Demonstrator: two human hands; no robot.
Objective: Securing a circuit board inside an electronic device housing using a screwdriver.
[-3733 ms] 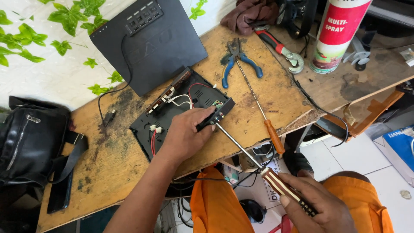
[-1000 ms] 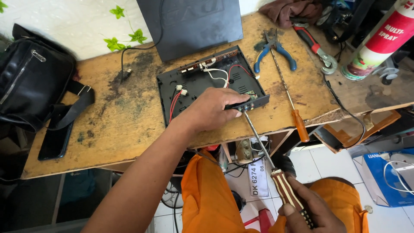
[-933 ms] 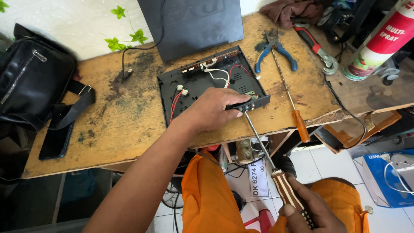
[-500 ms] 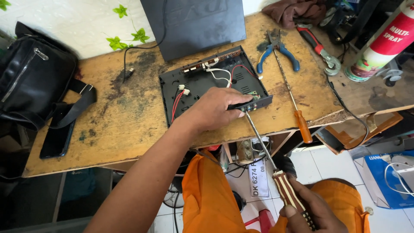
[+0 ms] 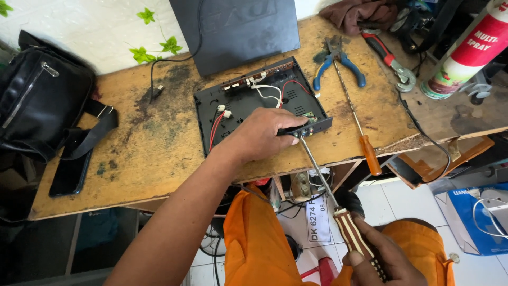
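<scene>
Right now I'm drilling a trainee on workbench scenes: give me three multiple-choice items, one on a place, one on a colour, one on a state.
1. Where do the pliers lie?
A. on the bench beyond the open case
B. on the floor
C. inside the bag

2. What colour is the handle of the spare screwdriver on the bench?
A. green
B. orange
C. white

3. What state is the black device case in?
A. lid on
B. wrapped
C. open, wires showing

Answers: 1 A, they rest on wood past the case; 2 B, its handle is orange; 3 C, red and white wires are exposed.
</scene>
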